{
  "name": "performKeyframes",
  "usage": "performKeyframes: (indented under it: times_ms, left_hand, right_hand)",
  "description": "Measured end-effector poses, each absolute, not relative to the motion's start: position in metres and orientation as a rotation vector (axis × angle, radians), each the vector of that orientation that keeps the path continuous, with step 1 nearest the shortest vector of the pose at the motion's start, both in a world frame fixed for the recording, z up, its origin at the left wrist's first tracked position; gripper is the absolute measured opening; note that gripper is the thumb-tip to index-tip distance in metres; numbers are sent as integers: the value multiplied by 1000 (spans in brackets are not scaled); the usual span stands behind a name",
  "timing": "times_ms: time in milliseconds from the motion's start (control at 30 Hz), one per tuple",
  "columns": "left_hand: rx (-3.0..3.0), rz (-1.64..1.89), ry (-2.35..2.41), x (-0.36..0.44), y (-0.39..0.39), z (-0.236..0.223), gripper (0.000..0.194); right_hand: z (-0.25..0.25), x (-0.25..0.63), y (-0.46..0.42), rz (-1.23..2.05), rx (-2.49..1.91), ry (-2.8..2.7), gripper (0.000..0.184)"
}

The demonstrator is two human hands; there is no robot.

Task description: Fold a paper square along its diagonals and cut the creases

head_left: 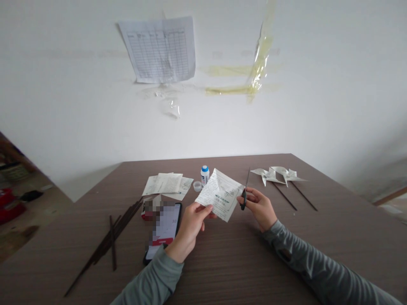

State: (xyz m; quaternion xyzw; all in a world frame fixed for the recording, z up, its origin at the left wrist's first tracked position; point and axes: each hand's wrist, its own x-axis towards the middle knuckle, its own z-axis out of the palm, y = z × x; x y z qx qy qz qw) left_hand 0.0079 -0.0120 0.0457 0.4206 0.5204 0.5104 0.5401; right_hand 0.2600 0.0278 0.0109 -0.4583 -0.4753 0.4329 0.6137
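Observation:
My left hand [190, 224] pinches the lower left of a square of printed paper [219, 195], holding it up above the table. My right hand [259, 207] grips a small pair of black-handled scissors [243, 198], blades pointing up and away from me. The blades stand at the paper's right corner, and I cannot tell whether they cut into it. Below my left wrist lies a smartphone [163, 231], its screen partly blurred out. Beyond the held paper stand a white glue bottle with a blue cap [205, 176] and a small clear lid [197, 186].
A wooden-look table [222, 271] ends in far edges, with a floor drop at left. Two paper pinwheels on dark sticks [278, 174] lie far right. Dark sticks [108, 239] lie left. Printed paper sheets [168, 185] lie behind. A taped chart [159, 50] hangs on the wall.

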Motion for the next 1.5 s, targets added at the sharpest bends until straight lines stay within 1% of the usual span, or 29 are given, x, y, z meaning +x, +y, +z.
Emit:
performKeyframes:
  times_ms: [100, 300, 500, 733, 900, 1000, 1167, 1300, 1400, 1500]
  left_hand:
    - [999, 1223, 1241, 7, -12, 46, 26]
    - [1023, 1189, 1207, 9, -16, 43, 36]
    - [1060, 1137, 1210, 12, -19, 42, 25]
    - [1035, 1159, 1252, 12, -15, 41, 25]
    - [1030, 1180, 1262, 10, -11, 40, 18]
    - [1019, 1224, 1261, 7, -10, 41, 22]
    - [1011, 1301, 1270, 0, -9, 42, 35]
    - [1031, 1344, 1284, -3, -9, 41, 38]
    - [1024, 1372, 1274, -3, -9, 41, 38]
    - [1012, 1411, 1274, -4, -8, 42, 39]
  right_hand:
    - [14, 260, 28, 1083, -1089, -1035, 84]
    - [19, 255, 23, 1108, -1084, -971, 86]
    - [19, 251, 21, 1092, -1067, -969, 86]
    - [16, 252, 22, 1113, -1085, -994, 79]
    - [14, 255, 25, 1137, -1117, -1051, 80]
    - [14, 255, 24, 1150, -1133, -1139, 74]
    - [13, 252, 17, 1216, -1146, -1294, 61]
    - [14, 252, 10, 1234, -1164, -1389, 55]
    - [18, 251, 4, 1281, -1144, -1415, 58]
    - [21, 250, -1, 1361, -1136, -1471, 67]
